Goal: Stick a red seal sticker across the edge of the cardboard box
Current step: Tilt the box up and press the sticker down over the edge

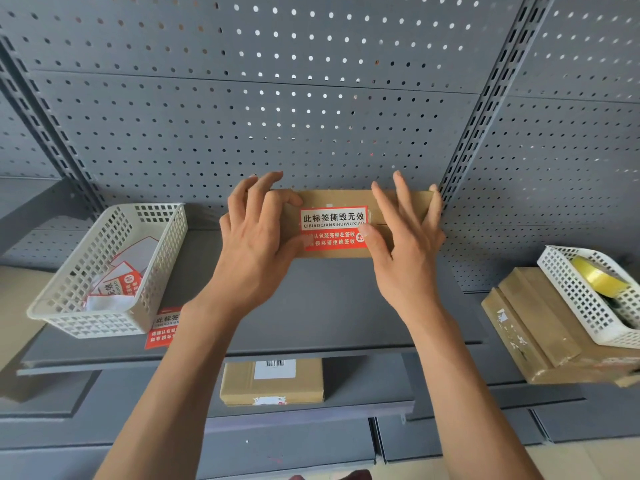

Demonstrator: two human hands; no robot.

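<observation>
Up against the grey pegboard wall (311,116), on the grey shelf (329,306), sits the cardboard box (332,199), and both hands are right on it; the red seal sticker (333,227) lies on the face of the box turned toward the camera, white band of black characters on top, red band below, with a seam of the box showing just to its right; the left hand (254,233) covers the box's left end, fingers (266,199) curled over the top edge and thumb pressing at the sticker's lower left corner, so it grips the box; the right hand (403,237) comes in from the other side with fingers (403,192) straight and spread, tips reaching up past the top edge, thumb laid flat on the sticker's right edge, pressing rather than gripping; off to the left stands a white basket (104,271) with more red and white stickers inside, and one loose sticker (162,329) lies just beside it on the shelf; far right, another white basket (588,299) holds a roll of yellow tape (597,277) and rests on stacked flat cardboard (533,323); on the shelf below, a small labelled parcel (272,381) lies flat.
</observation>
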